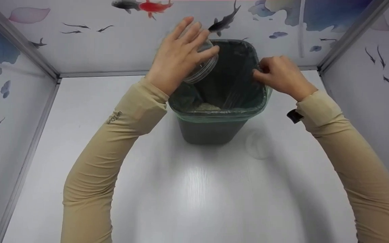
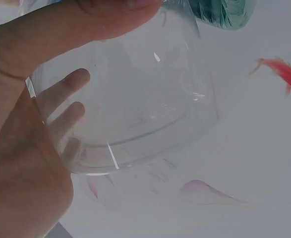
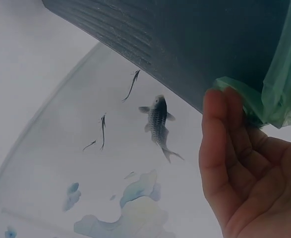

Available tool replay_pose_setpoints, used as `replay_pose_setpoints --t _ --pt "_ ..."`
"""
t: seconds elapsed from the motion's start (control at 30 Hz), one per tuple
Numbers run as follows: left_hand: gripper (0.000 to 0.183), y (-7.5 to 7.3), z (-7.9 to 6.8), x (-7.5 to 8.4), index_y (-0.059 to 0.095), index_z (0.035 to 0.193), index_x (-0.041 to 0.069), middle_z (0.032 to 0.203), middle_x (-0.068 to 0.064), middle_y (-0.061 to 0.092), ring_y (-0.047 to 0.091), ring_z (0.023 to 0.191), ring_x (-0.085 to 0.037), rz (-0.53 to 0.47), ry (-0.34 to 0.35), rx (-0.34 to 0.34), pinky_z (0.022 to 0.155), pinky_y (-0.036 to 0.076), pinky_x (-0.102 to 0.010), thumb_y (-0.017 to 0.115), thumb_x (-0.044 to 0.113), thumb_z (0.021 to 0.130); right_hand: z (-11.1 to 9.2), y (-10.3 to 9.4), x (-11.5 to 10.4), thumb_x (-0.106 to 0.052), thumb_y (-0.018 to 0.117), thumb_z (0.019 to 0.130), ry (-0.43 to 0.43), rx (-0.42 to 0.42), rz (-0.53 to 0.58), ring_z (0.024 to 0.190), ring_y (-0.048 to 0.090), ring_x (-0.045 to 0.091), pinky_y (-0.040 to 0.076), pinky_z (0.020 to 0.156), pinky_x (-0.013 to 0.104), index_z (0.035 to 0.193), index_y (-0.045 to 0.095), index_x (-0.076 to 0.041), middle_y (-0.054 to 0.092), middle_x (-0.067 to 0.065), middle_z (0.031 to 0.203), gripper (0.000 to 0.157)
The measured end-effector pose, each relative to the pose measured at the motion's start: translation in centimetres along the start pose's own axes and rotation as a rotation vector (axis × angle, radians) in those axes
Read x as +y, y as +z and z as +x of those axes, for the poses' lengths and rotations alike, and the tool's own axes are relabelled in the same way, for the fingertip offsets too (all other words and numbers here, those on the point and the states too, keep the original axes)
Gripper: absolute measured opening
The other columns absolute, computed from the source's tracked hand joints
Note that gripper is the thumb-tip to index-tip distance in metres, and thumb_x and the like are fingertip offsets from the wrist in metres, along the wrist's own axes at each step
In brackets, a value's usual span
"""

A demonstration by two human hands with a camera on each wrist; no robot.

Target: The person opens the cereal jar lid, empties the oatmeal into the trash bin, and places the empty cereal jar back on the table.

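My left hand point(image 1: 179, 55) grips a clear plastic jar point(image 1: 204, 69), tipped with its mouth over the bin. In the left wrist view the jar point(image 2: 145, 94) looks see-through, with the fingers showing behind its wall and the thumb across the front. A dark trash bin point(image 1: 208, 131) stands on the table, lined with a thin green trash bag point(image 1: 214, 118) folded over its rim. My right hand point(image 1: 282, 76) holds the bin's right rim, its fingertips against the bag point(image 3: 284, 74) in the right wrist view. Some pale material point(image 1: 208, 106) lies inside the bin.
A clear round lid point(image 1: 258, 145) lies on the white table point(image 1: 194, 202), right of the bin's base. White panels point(image 1: 96, 50) printed with fish and petals enclose the back and sides. A dark band point(image 1: 295, 116) is at the right wrist.
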State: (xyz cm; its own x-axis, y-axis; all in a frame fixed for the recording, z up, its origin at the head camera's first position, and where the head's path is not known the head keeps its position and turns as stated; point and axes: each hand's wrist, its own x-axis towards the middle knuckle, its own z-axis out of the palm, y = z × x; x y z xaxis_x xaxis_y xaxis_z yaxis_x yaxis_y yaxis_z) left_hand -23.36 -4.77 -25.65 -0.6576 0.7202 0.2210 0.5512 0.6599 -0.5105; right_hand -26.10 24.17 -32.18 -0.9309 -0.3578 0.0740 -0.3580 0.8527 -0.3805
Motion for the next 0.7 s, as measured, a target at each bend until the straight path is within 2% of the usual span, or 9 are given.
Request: replay_pose_setpoints --t 0.07,0.13,0.23,0.33,0.47,0.7 --pt "0.067 0.1 -0.4 -0.5 0.044 0.143 0.032 0.142 -0.008 0.046 0.035 0.135 -0.027 -0.021 -0.001 0.059 0.116 0.012 -0.037 0.059 -0.007 0.091 -0.1 0.1 0.1 -0.025 0.05 0.097 -0.015 0.008 0.005 0.059 0.047 0.023 0.037 0.052 0.034 0.085 0.063 0.001 0.051 0.01 0.067 0.031" --pt "0.07 0.2 -0.7 -1.1 0.044 0.142 0.031 0.141 -0.01 0.047 0.035 0.134 -0.029 -0.032 0.0 0.082 0.115 0.013 -0.037 0.067 -0.004 0.086 -0.2 0.2 0.3 -0.026 0.05 0.098 -0.029 0.017 0.02 0.061 0.05 0.024 0.039 0.055 0.035 0.088 0.063 0.002 0.054 0.011 0.069 0.032" --pt "0.076 0.1 -1.1 -1.8 0.042 0.142 0.03 0.14 -0.011 0.046 0.035 0.133 -0.031 -0.028 -0.005 0.073 0.115 0.015 -0.038 0.074 0.0 0.079 -0.4 0.3 0.7 -0.028 0.051 0.1 -0.048 0.022 0.064 0.069 0.057 0.026 0.044 0.061 0.036 0.095 0.064 0.002 0.061 0.015 0.079 0.034" --pt "0.083 0.0 -1.4 -2.4 0.04 0.143 0.03 0.141 -0.013 0.044 0.033 0.133 -0.032 -0.043 -0.017 0.04 0.115 0.013 -0.039 0.078 0.004 0.073 -0.6 0.3 1.0 -0.031 0.05 0.101 -0.065 0.021 0.119 0.079 0.061 0.025 0.047 0.068 0.03 0.104 0.065 0.003 0.065 0.015 0.09 0.037" --pt "0.088 0.1 -2.0 -3.2 0.038 0.143 0.028 0.14 -0.014 0.043 0.033 0.132 -0.033 -0.058 -0.032 0.036 0.115 0.011 -0.04 0.08 0.007 0.069 -1.2 0.2 1.3 -0.031 0.049 0.102 -0.091 0.04 0.167 0.084 0.059 0.023 0.043 0.069 0.022 0.109 0.064 0.002 0.065 0.014 0.094 0.038" --pt "0.092 0.5 -3.3 -4.5 0.036 0.142 0.025 0.139 -0.017 0.042 0.032 0.133 -0.035 -0.076 -0.069 0.027 0.115 0.011 -0.042 0.084 0.01 0.065 -2.2 -0.2 1.8 -0.029 0.051 0.101 -0.125 0.089 0.179 0.096 0.061 0.03 0.046 0.082 0.03 0.115 0.06 0.001 0.066 0.015 0.104 0.034"
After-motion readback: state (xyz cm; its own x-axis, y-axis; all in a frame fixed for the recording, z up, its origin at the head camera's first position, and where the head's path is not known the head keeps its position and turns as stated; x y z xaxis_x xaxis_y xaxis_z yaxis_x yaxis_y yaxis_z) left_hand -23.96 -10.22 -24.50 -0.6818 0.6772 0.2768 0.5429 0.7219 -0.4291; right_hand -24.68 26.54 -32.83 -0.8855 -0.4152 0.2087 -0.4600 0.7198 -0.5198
